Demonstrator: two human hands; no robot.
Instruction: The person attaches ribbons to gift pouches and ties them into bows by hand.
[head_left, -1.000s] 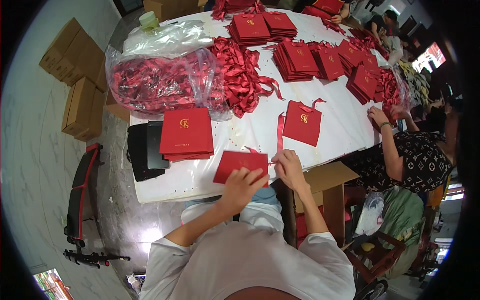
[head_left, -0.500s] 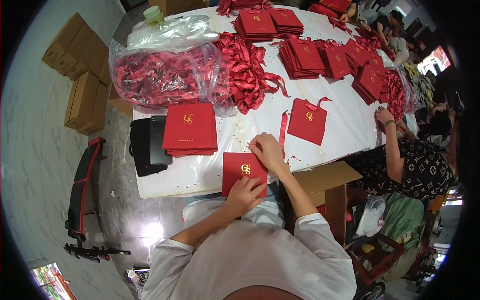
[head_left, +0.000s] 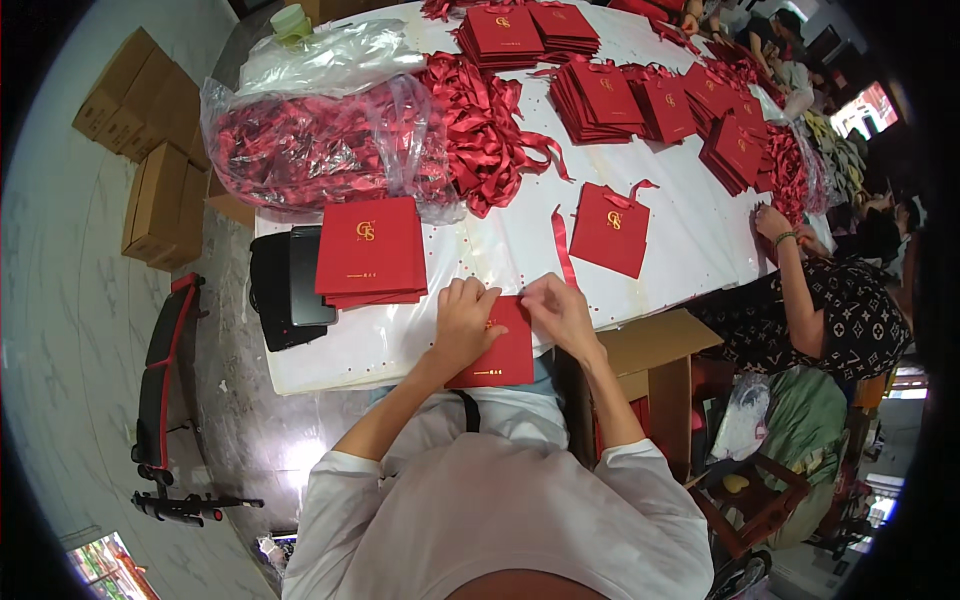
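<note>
White sheeting covers the table [head_left: 690, 250]. Since half a second ago, the red paper bag [head_left: 497, 355] has been drawn lower, over the near edge, gripped by left hand [head_left: 463, 320] and right hand [head_left: 560, 312]. Leftward, a clear plastic sack [head_left: 310, 140] is stuffed with red ribbons; a red stack [head_left: 368, 250] lies just beside.

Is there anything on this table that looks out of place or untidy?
Mostly orderly. The loose red ribbons spill in a tangle out of the clear plastic bag onto the table. One ribbon strip lies alone beside a single red paper bag.
</note>
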